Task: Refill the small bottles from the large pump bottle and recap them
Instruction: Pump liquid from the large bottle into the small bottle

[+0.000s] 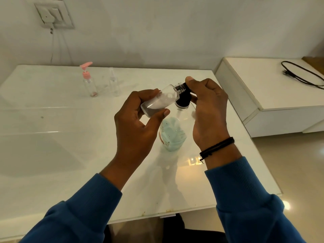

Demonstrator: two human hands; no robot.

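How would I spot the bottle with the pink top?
Look to the far left of the white table, near the wall. Two small clear bottles stand there; the pink-pump bottle is the left one, while its neighbour has a clear top.

Dim, warm indoor light is falling on the table from above and ahead. Its glossy top is throwing glare: a bright yellowish reflection is sitting near the right wrist, thin streaks are running across the left side, and a hot spot is glowing on the floor at lower right. Soft shadows of the arms are spreading over the table's left and centre. The wall is looking grey and unevenly lit. Wide-angle distortion is bending the table edges and stretching the sleeves at the bottom. The small bottle is slightly smeared; far bottles are looking soft and grainy.
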